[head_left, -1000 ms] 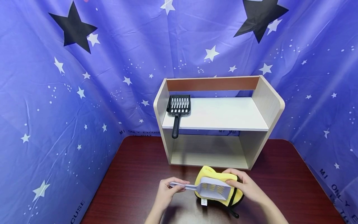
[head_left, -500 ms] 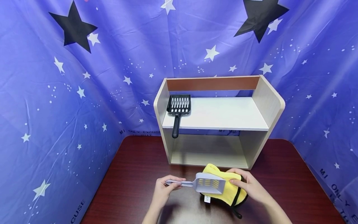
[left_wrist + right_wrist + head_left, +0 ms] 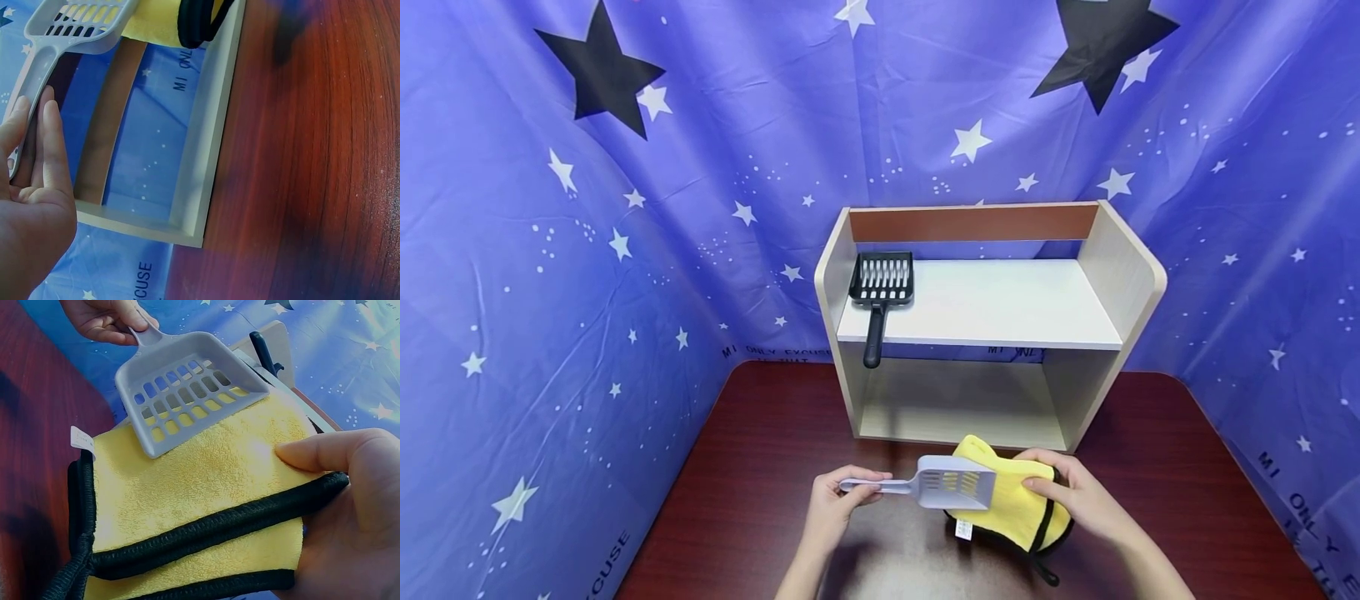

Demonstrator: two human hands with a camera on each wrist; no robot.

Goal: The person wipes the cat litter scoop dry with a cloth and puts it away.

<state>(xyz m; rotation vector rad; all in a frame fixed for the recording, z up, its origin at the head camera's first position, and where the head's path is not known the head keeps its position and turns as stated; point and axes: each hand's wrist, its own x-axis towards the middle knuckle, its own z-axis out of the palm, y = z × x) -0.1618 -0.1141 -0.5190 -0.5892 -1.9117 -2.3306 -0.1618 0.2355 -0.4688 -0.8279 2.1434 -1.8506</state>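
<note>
My left hand pinches the handle of a pale grey slotted litter scoop, whose pan points right in the head view. In my right hand is a folded yellow cloth with black edging, a white tag and a black loop, held between thumb and fingers. The right wrist view shows the scoop's pan overlapping the cloth's far edge; yellow shows through some slots. In the left wrist view, thumb and fingers meet on the scoop's handle.
A small two-tier shelf stands at the back of the dark red table. On its upper board lies a black slotted scoop, its handle hanging over the front edge. A blue star-printed curtain surrounds the table.
The grey scoop has moved left and slightly up with my left hand. My right hand and the cloth have shifted right, so less of the pan overlaps the cloth.
</note>
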